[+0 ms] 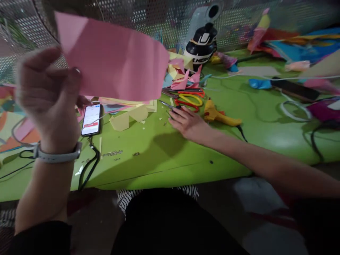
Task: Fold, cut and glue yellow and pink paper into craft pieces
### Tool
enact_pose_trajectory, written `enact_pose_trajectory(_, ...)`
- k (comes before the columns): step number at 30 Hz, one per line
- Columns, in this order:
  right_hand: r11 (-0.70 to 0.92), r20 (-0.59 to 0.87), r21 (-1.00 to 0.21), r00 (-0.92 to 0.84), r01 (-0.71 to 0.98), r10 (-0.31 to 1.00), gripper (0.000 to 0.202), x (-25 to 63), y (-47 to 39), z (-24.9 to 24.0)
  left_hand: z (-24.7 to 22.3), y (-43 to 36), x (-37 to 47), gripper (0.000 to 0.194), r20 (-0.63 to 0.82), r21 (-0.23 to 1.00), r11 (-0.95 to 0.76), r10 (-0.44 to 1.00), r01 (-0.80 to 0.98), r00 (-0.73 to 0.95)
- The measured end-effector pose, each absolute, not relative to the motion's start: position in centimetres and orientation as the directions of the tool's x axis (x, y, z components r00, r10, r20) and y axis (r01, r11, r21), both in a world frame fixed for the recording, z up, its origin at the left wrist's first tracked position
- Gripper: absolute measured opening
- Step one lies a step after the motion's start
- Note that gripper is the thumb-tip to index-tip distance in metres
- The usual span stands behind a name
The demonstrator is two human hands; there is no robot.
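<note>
My left hand is raised at the left, its fingers closed on the left edge of a pink paper sheet. The sheet hangs above the table, and its right end is cut to a rounded, angled outline. My right hand lies low over the green table, with its fingers on the dark handle area of a small pair of scissors. Close to that hand are red and yellow scissors and a yellow glue gun.
A phone with a black strap lies below the pink sheet. Yellow paper pieces are beside it. A black and white bottle stands at the back. Coloured paper, cables and a dark bar lie at the right.
</note>
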State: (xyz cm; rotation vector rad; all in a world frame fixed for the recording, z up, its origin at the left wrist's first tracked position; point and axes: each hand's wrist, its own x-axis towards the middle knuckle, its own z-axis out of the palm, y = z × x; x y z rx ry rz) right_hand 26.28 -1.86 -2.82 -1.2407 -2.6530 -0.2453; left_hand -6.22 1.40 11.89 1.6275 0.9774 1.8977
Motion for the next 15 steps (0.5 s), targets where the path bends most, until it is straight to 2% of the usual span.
enact_pose_trajectory(1, 0.58, 0.31, 0.046, -0.563, 0.813, 0.766, 0.038, 26.2, -2.0, -2.4, 11.1, 1.1, -5.3, 0.037, 0.682, 0.731, -0.678, 0.723, 0.079, -0.113)
enact_pose_trajectory(3, 0.444, 0.475, -0.051, -0.369, 0.895, 0.799, 0.04, 25.5, -2.8, -1.7, 9.3, 0.3, -4.1, 0.032, 0.553, 0.833, -0.554, 0.831, 0.013, -0.061)
enact_pose_trajectory(6, 0.331, 0.624, -0.29, -0.085, 0.898, 0.777, 0.071, 24.4, -4.6, -1.2, 6.1, -1.2, -3.5, 0.03, 0.24, 0.97, -0.241, 0.97, -0.024, -0.036)
enact_pose_trajectory(9, 0.355, 0.634, -0.456, 0.018, 0.816, 0.773, 0.097, 24.2, -6.0, -1.0, 3.7, -2.8, -3.9, 0.032, 0.092, 0.995, -0.091, 0.996, 0.027, -0.018)
enact_pose_trajectory(10, 0.364, 0.645, -0.453, 0.018, 0.814, 0.764, 0.102, 24.3, -6.3, -1.0, 3.1, -3.3, -4.1, 0.032, 0.067, 0.997, -0.066, 0.998, 0.045, -0.017)
enact_pose_trajectory(12, 0.402, 0.661, -0.319, -0.103, 0.858, 0.744, 0.096, 24.8, -6.6, -1.2, 2.4, -4.1, -4.4, 0.031, 0.023, 0.998, -0.022, 1.0, 0.065, -0.014)
enact_pose_trajectory(13, 0.452, 0.637, -0.209, -0.229, 0.867, 0.736, 0.084, 25.0, -6.7, -1.4, 2.1, -4.3, -4.6, 0.031, 0.0, 0.997, 0.0, 1.0, 0.073, -0.007)
enact_pose_trajectory(15, 0.607, 0.497, -0.033, -0.514, 0.794, 0.699, 0.057, 25.5, -6.8, -2.0, 1.6, -4.8, -5.1, 0.033, -0.046, 0.993, 0.044, 0.999, 0.111, 0.015)
